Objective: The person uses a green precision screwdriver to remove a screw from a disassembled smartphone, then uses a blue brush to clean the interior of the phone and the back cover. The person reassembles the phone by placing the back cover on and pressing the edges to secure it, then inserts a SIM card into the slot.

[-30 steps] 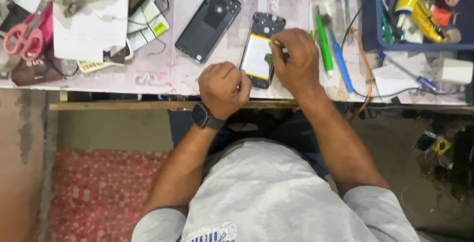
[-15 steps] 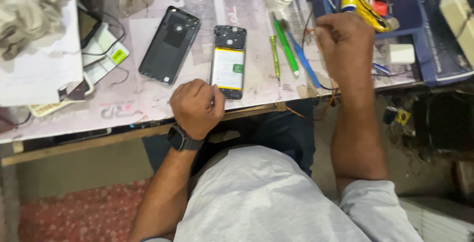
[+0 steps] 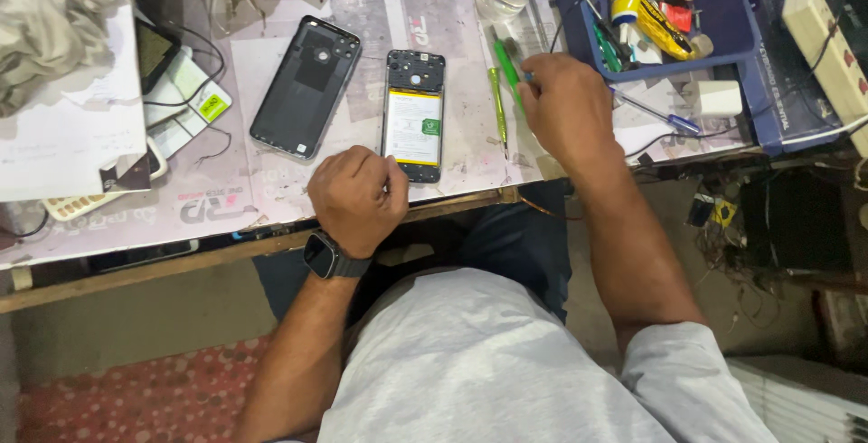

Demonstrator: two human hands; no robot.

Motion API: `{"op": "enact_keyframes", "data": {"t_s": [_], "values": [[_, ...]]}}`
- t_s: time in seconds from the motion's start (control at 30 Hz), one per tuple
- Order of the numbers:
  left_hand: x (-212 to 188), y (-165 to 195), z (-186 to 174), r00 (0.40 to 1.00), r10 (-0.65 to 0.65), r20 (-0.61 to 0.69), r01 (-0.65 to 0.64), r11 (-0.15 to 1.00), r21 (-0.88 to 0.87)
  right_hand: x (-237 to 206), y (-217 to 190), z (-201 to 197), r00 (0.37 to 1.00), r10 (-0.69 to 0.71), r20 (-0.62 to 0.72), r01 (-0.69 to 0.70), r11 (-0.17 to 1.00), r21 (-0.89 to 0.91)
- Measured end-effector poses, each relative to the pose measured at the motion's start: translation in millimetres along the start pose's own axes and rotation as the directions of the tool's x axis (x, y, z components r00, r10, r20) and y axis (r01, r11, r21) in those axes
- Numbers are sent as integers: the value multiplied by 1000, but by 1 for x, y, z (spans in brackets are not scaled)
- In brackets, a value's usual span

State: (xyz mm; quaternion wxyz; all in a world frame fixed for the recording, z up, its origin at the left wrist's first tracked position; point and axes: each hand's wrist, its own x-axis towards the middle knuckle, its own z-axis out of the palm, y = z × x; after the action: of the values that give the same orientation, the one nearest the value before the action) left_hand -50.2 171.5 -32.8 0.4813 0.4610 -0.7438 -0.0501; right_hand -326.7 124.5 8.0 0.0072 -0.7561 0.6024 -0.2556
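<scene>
right hand (image 3: 565, 104) has dropped from mid-air onto green screwdriver (image 3: 506, 72), grip hidden; left hand (image 3: 357, 197) stays fisted, touching opened phone (image 3: 414, 117).

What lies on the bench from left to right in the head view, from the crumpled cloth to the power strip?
Crumpled cloth → black back cover → opened phone, steadied by the left hand → green screwdriver → right hand → blue tray → power strip.
</scene>
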Motion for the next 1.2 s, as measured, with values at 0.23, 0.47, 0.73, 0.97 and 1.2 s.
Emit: {"op": "enact_keyframes", "data": {"t_s": [0.23,0.47,0.73,0.97,1.2], "values": [[1,-2,-1,1000,5,-1,-5,1000,-16,7,-1,11,985,157,75,-128,946,-297],[-1,0,4,1000,-5,14,5,1000,22,17,10,17,969,213,123,-160,927,-340],[0,7,0,1000,8,-3,-8,1000,31,22,7,-14,989,147,10,-146,962,233],[-1,7,2,999,6,-46,-5,999,36,18,-13,7,958,176,-228,86,580,810],[5,13,2,998,-39,-41,41,996,74,-2,-13,26,789,-88,-608,353,875,331]]}}
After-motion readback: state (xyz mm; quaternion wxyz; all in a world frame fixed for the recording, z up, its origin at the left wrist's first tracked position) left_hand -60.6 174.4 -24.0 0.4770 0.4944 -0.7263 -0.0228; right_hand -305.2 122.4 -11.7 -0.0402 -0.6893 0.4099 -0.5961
